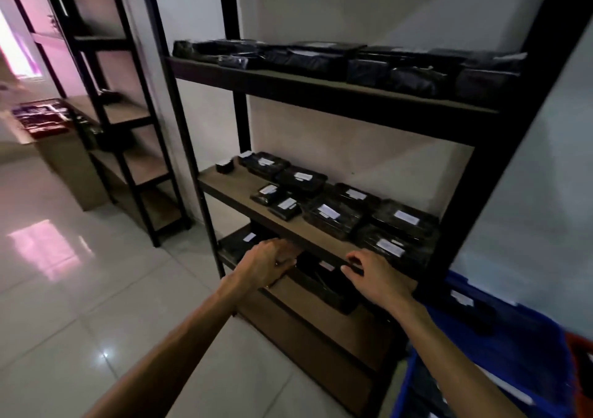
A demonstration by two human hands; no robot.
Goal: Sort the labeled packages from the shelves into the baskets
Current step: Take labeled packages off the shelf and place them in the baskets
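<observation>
Dark shelving unit (337,250) on glossy tiled floor (80,289) — white walls.

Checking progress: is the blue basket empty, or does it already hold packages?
Not empty. The blue basket already holds at least one labeled black package with a white label.

In front of you stands a black metal rack (500,128) with brown wooden boards. Its upper board (321,91) carries a row of dark wrapped packages (321,56) from end to end, some stacked. The middle board (231,189) holds flat black packages with white labels (333,213) in loose rows, crowded toward the right, with bare wood at the left front. The lower board (308,308) bears a black labeled package (324,281) near its front edge and another (240,244) farther left. The rack rests on a glossy pale tiled floor (96,289). To your left stands a second black rack (134,148) with wooden boards.
</observation>
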